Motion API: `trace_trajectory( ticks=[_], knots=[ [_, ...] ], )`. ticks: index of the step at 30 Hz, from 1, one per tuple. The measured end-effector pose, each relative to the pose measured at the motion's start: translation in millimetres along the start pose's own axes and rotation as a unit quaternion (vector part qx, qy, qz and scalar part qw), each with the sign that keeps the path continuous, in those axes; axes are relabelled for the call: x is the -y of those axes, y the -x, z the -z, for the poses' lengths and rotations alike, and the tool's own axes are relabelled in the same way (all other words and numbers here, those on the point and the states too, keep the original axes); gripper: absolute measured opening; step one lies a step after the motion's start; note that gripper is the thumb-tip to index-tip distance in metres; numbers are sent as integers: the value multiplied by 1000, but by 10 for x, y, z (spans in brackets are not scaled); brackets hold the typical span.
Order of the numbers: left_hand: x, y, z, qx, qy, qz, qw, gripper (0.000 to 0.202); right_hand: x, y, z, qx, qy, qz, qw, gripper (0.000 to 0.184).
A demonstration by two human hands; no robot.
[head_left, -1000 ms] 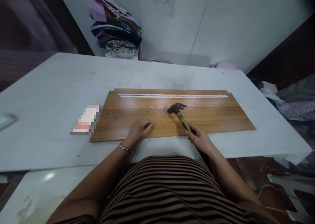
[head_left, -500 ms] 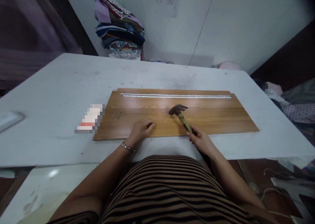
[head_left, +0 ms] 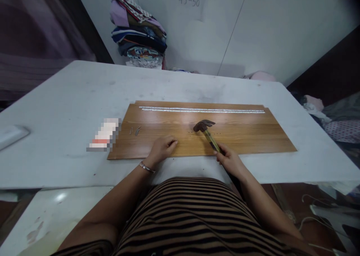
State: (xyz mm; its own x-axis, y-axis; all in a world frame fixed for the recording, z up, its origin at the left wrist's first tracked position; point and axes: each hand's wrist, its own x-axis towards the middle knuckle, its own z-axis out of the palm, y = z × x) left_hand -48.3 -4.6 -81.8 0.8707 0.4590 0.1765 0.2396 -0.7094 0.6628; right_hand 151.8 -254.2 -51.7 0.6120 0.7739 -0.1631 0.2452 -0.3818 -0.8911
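Note:
A claw hammer [head_left: 209, 136] with a dark metal head and a yellowish handle is gripped in my right hand [head_left: 229, 160]. Its head is over the middle of a brown wooden board [head_left: 253, 136], near a row of small dark marks or nail tips [head_left: 216, 133]. My left hand [head_left: 163, 149] rests on the board's near edge, fingers curled closed; whatever they may hold is hidden. Several nails [head_left: 137, 130] lie on the board's left end. Two white measuring strips [head_left: 202, 110] run along its far side.
The board lies on a large white table [head_left: 56, 109]. To its left are a pixelated flat item [head_left: 104, 135] and a white object [head_left: 12, 136] at the table's edge. Folded clothes [head_left: 139, 30] are stacked by the back wall. Fabric [head_left: 341, 128] lies beyond the right edge.
The view has shifted very slightly. Both hands, the hammer and the nails keep their places on the board.

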Motion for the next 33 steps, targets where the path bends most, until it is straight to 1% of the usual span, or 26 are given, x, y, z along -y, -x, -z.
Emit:
trace_trajectory(
  ticks=[7, 12, 19, 24, 28, 33],
  knots=[
    [-2, -1, -3, -1, 2, -3, 1000, 22, 51, 17, 9, 8, 10, 9, 1000, 35],
    [0, -3, 5, -5, -2, -2, 1000, 22, 51, -5, 27, -4, 9, -1, 1000, 43],
    [7, -1, 1, 0, -4, 4, 1000, 23, 101, -17, 29, 1, 8, 0, 1000, 41],
    [6, -1, -2, 0, -3, 2, 1000, 23, 122, 21, 7, 7, 21, -9, 1000, 45],
    [-2, 1, 3, -2, -11, 3, 1000, 24, 108, 38, -6, 13, 14, -11, 1000, 43],
    [-11, 1, 9, 1, -13, 6, 1000, 22, 59, 27, -3, 10, 15, -10, 1000, 50]
  ],
)
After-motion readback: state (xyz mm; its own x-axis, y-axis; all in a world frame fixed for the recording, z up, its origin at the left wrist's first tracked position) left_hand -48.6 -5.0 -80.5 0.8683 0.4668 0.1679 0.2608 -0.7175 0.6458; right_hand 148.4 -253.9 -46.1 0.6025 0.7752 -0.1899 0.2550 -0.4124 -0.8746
